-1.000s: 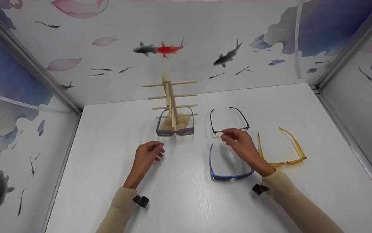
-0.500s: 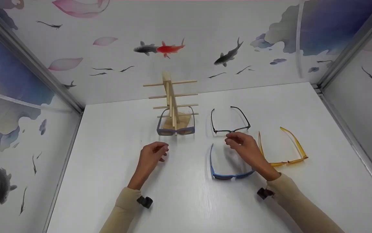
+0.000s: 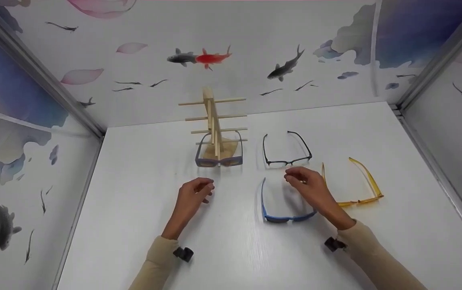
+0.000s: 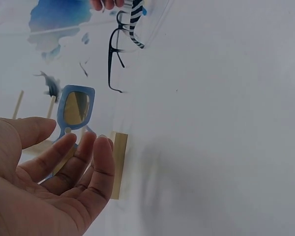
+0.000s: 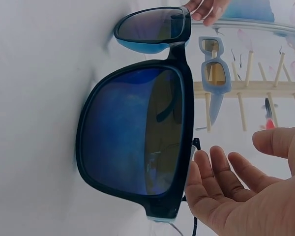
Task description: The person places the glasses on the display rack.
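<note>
Hands (image 3: 312, 188) apart, blue sunglasses (image 3: 278, 220) (part-hidden)

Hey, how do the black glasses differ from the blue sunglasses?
The black glasses have a slim frame; the blue sunglasses a chunkier one. The black glasses' lenses look clear, the blue sunglasses' lenses dark. In the head view the black glasses lie farther away, the blue sunglasses closer. Both have their arms open.

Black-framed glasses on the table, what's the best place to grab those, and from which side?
I'd pinch the black-framed glasses at the bridge, coming from the near side with your right hand. Their front faces you, the unfolded temples point away, and that hand is just short of the front.
</note>
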Demonstrator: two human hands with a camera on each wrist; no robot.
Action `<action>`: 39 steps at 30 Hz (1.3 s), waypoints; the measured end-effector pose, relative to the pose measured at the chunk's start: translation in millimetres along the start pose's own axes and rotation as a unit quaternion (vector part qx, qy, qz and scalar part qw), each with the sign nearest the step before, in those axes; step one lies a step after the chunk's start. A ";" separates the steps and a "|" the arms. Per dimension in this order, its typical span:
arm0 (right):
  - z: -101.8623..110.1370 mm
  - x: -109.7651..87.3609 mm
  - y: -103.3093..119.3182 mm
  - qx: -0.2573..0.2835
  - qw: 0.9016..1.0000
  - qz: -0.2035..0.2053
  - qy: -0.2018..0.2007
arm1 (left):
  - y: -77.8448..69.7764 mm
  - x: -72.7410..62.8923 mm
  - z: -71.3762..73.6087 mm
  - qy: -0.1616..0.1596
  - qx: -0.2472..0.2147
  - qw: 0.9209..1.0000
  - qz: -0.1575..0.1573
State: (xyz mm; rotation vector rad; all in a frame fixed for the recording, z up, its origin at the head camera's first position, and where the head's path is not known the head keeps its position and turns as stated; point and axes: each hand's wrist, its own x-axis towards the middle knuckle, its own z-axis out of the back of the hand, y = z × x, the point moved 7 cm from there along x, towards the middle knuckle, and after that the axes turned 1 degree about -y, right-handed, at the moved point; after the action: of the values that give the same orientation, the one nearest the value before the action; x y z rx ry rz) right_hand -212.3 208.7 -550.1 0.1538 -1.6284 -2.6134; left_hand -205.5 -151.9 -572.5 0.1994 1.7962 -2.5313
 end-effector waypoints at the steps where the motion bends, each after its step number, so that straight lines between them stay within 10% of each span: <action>1: 0.4 -0.4 -0.4 -0.001 1.000 -0.001 0.000 | -0.4 -0.4 -0.7 0.001 -0.002 1.000 -0.004; 39: 28.1 -32.9 -12.7 -0.027 0.999 -0.009 -0.039 | 3.7 -12.3 -36.7 0.042 -0.038 0.998 -0.016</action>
State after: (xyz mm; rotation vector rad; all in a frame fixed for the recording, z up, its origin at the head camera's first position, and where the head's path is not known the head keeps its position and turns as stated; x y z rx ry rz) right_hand -182.8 242.7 -547.5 0.0636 -1.5836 -2.7067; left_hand -189.7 -119.2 -586.4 0.2817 1.9366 -2.5065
